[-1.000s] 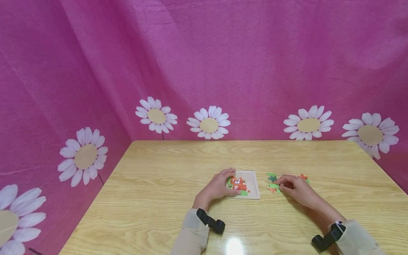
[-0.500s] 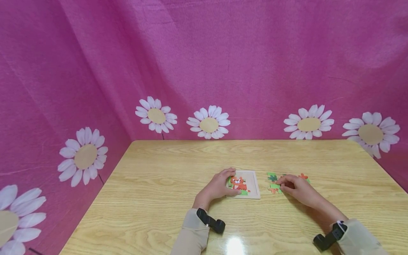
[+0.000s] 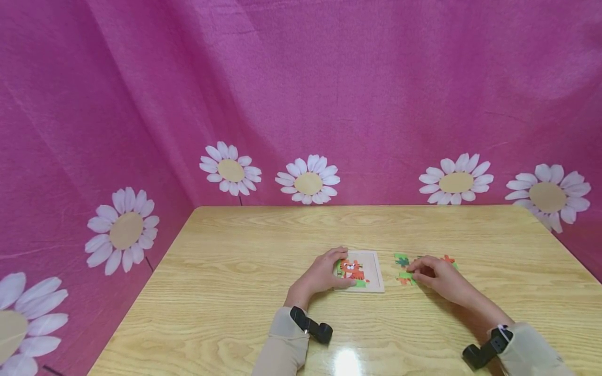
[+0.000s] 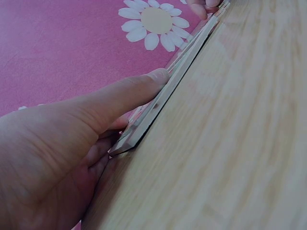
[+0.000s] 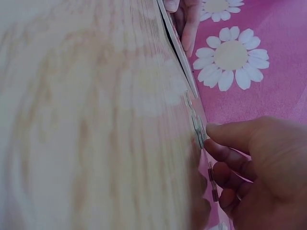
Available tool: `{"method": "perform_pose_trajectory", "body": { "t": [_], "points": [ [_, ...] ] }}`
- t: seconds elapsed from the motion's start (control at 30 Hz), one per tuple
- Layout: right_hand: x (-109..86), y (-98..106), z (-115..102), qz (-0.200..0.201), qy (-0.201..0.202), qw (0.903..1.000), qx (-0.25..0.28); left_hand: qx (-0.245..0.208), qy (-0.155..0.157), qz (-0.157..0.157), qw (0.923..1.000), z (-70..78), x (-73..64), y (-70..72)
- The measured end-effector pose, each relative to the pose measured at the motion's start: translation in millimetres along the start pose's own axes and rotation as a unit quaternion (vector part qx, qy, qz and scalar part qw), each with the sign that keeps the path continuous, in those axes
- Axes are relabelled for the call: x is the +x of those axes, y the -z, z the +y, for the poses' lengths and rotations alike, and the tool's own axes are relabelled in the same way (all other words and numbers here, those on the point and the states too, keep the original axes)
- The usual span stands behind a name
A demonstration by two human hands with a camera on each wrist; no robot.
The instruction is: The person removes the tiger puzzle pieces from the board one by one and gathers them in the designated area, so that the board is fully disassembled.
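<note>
A square wooden jigsaw tray (image 3: 373, 270) lies on the table, with joined pieces showing an orange tiger (image 3: 351, 271) in its left part. My left hand (image 3: 321, 273) holds the tray by its left side, thumb over the near edge and fingers at the far edge. To the right of the tray, my right hand (image 3: 441, 280) pinches a green and orange puzzle piece (image 3: 405, 279) between thumb and forefinger, low over the table. In the right wrist view, the thumb and forefinger (image 5: 216, 139) meet at the edge of the flat pieces, and the other fingers are curled.
A green piece (image 3: 401, 260) lies just beyond the pinched one. An orange piece (image 3: 449, 259) shows behind my right hand, which partly hides another. The wooden table (image 3: 235, 292) backs onto a pink curtain (image 3: 329, 94) with white flowers.
The pinched puzzle piece turns slightly under my right fingertips. My left hand and the tray stay where they were.
</note>
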State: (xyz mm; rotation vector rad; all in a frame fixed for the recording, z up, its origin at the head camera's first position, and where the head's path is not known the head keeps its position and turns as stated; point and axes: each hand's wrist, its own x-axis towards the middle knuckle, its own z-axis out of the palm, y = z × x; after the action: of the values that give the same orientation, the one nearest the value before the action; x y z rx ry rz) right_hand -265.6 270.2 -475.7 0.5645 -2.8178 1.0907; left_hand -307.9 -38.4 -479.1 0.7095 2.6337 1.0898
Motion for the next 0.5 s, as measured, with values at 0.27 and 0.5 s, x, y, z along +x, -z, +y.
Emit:
{"method": "perform_pose_trajectory", "body": {
  "t": [0.27,0.5],
  "points": [
    [4.3,-5.4,-3.4,0.010,0.031,0.9993,0.015,0.002,-0.004,0.000,1.0000,0.7,-0.2,0.3],
    [13.0,-15.1,-11.4,0.009,0.037,0.9979,0.052,0.002,-0.005,0.001,1.0000,0.8,-0.9,0.1]
  ]
}}
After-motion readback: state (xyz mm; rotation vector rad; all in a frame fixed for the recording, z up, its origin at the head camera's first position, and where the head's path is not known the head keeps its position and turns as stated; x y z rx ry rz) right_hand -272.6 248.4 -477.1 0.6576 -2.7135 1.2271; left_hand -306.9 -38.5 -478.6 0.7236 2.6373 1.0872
